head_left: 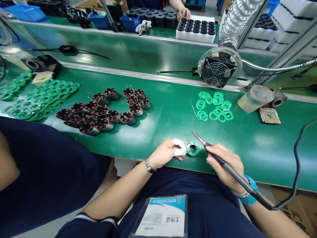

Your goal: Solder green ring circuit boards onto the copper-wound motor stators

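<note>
My left hand (170, 151), with white covers on its finger and thumb, grips the side of a round motor stator topped by a green ring circuit board (189, 144). It is at the front edge of the green bench. In my right hand (226, 163) is a soldering iron (218, 158), held like a pen. Its tip points up and left, above the bench and apart from the board. Further back lie loose green ring boards (218, 107) in small overlapping piles, with a thin piece of solder wire (194, 110) beside them.
Several copper-wound stators (101, 110) stand left of centre. Stacked green boards (42, 99) lie at far left. A fan with a duct (216, 72) hangs at the back. A solder tin (256, 97) and a sponge tray (269, 115) stand right. A co-worker's hand (185, 12) touches a white foam tray (195, 37).
</note>
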A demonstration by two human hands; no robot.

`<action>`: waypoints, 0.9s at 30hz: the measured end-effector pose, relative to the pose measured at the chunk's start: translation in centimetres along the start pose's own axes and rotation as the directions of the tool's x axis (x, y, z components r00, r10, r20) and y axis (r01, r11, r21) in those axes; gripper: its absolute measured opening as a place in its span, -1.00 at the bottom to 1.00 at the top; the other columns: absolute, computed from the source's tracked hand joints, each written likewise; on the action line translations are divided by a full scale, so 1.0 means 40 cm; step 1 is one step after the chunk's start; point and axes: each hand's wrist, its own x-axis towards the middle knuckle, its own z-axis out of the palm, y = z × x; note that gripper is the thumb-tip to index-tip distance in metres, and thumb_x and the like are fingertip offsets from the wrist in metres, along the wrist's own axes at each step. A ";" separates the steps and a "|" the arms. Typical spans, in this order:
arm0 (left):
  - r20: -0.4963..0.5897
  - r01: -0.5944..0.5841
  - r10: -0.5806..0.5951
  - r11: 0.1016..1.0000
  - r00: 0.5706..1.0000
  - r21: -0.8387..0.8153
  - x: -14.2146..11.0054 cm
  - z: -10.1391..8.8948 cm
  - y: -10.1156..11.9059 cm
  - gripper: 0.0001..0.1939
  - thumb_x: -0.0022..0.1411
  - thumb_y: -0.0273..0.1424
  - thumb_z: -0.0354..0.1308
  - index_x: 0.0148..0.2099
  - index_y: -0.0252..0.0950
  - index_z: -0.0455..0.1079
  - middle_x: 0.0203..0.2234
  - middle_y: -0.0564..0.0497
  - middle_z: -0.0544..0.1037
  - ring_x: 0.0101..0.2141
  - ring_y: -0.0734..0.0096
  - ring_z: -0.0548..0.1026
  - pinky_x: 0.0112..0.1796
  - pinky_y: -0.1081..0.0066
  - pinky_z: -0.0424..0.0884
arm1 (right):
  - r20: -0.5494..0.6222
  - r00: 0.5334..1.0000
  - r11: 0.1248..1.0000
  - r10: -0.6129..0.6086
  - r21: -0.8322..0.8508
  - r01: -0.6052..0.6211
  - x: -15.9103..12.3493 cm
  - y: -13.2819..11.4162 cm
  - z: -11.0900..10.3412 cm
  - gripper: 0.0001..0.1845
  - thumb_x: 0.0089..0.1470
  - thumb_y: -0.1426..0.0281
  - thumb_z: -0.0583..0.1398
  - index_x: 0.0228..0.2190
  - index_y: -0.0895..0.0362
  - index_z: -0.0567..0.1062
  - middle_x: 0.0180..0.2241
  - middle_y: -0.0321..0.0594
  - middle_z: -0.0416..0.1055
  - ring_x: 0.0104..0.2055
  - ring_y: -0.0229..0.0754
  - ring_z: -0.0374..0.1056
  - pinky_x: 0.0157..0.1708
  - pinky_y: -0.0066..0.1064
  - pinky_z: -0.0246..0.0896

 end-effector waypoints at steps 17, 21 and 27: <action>-0.045 0.095 -0.100 0.990 0.994 -0.100 0.002 0.006 0.006 -0.87 -0.19 -0.46 0.27 -0.52 -0.41 0.39 -0.67 0.05 0.47 -0.60 0.50 0.46 -0.47 0.47 0.44 | 0.093 0.995 0.998 0.017 0.063 -0.023 -0.004 -0.016 -0.017 -0.81 0.05 0.52 0.14 -0.28 0.14 0.51 -0.51 -0.19 0.44 -0.47 -0.20 0.35 -0.47 -0.35 0.28; -0.047 0.104 -0.110 0.988 0.993 -0.117 0.003 0.007 0.007 -0.86 -0.20 -0.47 0.27 -0.53 -0.42 0.38 -0.68 0.04 0.46 -0.61 0.50 0.46 -0.48 0.47 0.44 | 0.094 0.996 0.998 -0.003 0.069 -0.004 -0.002 -0.018 -0.027 -0.79 0.05 0.53 0.14 -0.25 0.15 0.51 -0.49 -0.18 0.44 -0.46 -0.19 0.35 -0.46 -0.34 0.29; -0.054 0.110 -0.117 0.987 0.992 -0.116 0.003 0.010 0.008 -0.85 -0.21 -0.47 0.27 -0.53 -0.41 0.37 -0.68 0.05 0.46 -0.61 0.48 0.46 -0.48 0.45 0.44 | 0.183 0.983 0.999 -0.031 0.023 0.027 0.030 0.023 -0.021 -0.75 0.11 0.50 0.13 -0.14 0.11 0.41 -0.30 -0.15 0.48 -0.24 -0.18 0.42 -0.25 -0.37 0.36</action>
